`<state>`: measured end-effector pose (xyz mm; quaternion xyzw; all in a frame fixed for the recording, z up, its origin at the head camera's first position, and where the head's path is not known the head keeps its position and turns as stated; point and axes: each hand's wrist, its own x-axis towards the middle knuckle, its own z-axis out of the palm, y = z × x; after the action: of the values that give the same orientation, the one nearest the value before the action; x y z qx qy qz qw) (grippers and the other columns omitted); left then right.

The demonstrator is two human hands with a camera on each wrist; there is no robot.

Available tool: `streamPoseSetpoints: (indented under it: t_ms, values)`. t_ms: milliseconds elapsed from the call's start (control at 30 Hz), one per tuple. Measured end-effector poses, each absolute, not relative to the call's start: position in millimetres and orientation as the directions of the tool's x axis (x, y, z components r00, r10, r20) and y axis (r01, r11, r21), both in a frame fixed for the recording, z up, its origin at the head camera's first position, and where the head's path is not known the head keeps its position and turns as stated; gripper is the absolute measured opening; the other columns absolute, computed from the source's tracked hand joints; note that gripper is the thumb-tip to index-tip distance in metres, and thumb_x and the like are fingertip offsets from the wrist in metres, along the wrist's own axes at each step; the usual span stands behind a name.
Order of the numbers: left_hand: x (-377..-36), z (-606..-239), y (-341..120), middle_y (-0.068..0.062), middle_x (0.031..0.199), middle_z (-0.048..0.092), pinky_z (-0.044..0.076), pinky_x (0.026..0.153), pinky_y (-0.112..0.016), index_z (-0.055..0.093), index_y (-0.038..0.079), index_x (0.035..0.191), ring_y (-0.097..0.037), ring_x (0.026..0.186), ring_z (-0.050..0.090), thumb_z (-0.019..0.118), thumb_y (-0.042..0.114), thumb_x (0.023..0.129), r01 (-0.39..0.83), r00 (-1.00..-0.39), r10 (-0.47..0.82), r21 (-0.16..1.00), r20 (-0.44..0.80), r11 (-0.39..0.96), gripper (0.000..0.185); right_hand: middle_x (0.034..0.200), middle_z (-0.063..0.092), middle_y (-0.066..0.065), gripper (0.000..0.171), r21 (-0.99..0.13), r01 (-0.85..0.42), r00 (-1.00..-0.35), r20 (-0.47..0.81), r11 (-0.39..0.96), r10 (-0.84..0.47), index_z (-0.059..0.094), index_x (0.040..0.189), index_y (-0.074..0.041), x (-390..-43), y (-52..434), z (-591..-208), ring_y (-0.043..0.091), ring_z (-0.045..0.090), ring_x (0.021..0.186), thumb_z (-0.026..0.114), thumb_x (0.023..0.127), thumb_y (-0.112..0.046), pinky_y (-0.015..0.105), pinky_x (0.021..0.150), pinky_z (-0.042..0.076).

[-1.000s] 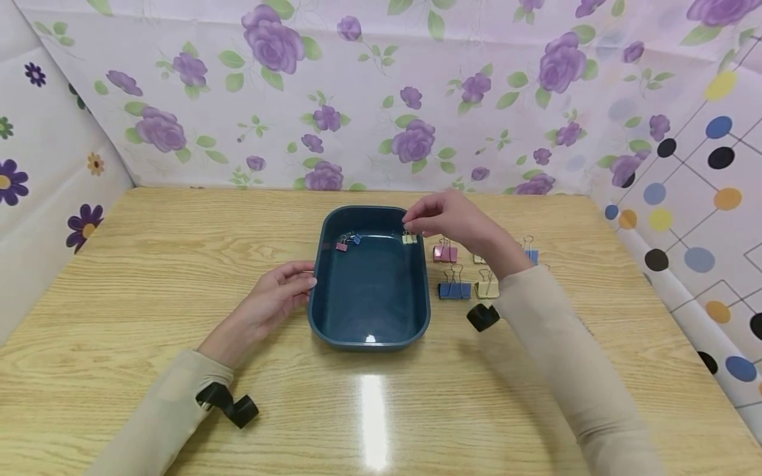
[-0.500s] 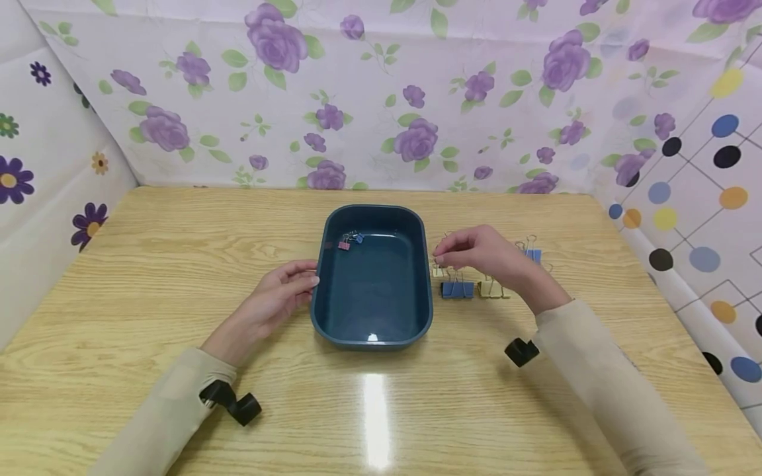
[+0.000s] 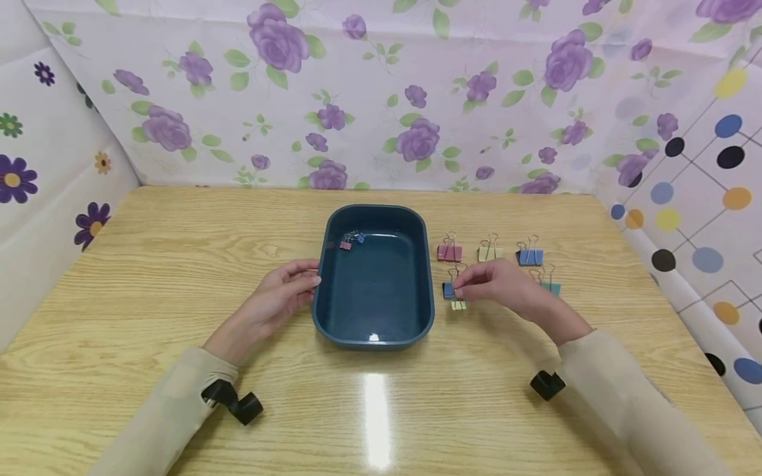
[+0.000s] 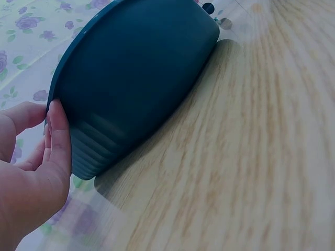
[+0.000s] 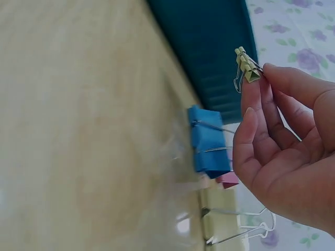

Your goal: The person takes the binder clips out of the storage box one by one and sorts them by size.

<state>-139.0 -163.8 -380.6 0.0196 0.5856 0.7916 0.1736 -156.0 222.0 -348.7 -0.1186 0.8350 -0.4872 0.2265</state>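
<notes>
- Head view: the right hand (image 3: 497, 283) hovers low over the bench (image 3: 149, 264), just right of the dark teal tray (image 3: 374, 330), pinching a small yellow binder clip (image 3: 458, 305) that hangs from its fingertips.
- A blue binder clip (image 3: 448, 289) lies on the bench, just beside those fingertips at their 9 o'clock.
- Beyond the right hand, at 12 o'clock, a pink binder clip (image 3: 449, 252), a pale yellow binder clip (image 3: 488, 252) and a second blue binder clip (image 3: 529, 256) lie in a row; a teal binder clip (image 3: 551, 287) lies at 3 o'clock of the hand.
- Two small clips (image 3: 350, 241), pink and blue, sit inside the tray at its far left corner.
- The left hand (image 3: 276, 299) rests on the bench, fingers loosely extended against the tray's left wall.
- Left wrist view: the left hand (image 4: 31, 172) has its fingertips touching the tray (image 4: 136, 78) just under the rim; it grips nothing.
- Right wrist view: the right hand (image 5: 282, 141) holds the small yellow binder clip (image 5: 246, 68) between thumb and fingertips, above the bench, near the tray (image 5: 209, 47).
- The blue binder clip (image 5: 208, 141) and a pale yellow binder clip (image 5: 220, 219) lie on the bench beside the hand.
</notes>
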Motion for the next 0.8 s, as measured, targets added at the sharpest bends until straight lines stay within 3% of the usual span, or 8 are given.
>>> streamPoseSetpoints:
  t_ms: [500,800]
  values:
    - [-138,-380,-165,-0.006,0.102,0.062,0.052,0.075,-0.022,0.042,-0.007,0.13,-0.011,0.086,0.061,0.051,-0.002,0.098,-0.256,-0.937,0.301,0.937,-0.178,-0.239,0.034,0.096,0.07,0.006,0.015,-0.842,-0.012,-0.869,-0.258,0.54,-0.421,0.073,0.099,-0.003,-140,230,-372,0.019,0.059,0.083,0.071,0.088,-0.013,0.028,0.069,0.051]
    - [-139,-380,-165,-0.005,0.102,0.063,0.052,0.075,-0.022,0.042,-0.007,0.13,-0.011,0.086,0.062,0.052,-0.001,0.098,-0.252,-0.936,0.305,0.938,-0.174,-0.238,0.035,0.095,0.07,0.004,0.011,-0.821,-0.06,-0.876,-0.229,0.568,-0.425,0.074,0.097,-0.005,-141,230,-377,0.02,0.061,0.088,0.069,0.088,-0.007,0.029,0.073,0.052]
